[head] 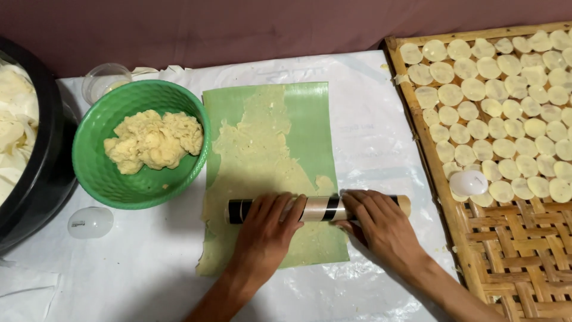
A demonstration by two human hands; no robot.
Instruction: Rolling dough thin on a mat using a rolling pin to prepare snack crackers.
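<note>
A thin sheet of pale dough point(256, 161) is spread over a green mat point(310, 125) on the white plastic table cover. Across the mat's near part lies a rolling pin point(319, 209), a tube with black, white and tan bands. My left hand point(268, 226) rests palm-down on its left half. My right hand point(375, 220) presses on its right half, fingers flat over the tube. Left of the mat a green bowl point(101, 173) holds a lump of yellow dough point(155, 140).
A woven bamboo tray point(512, 250) at the right carries several round dough discs point(494, 101) and a white round cutter point(469, 182). A black basin point(42, 173) with pale scraps sits far left. A clear cup point(104, 80) and a small clear lid point(90, 222) lie near the bowl.
</note>
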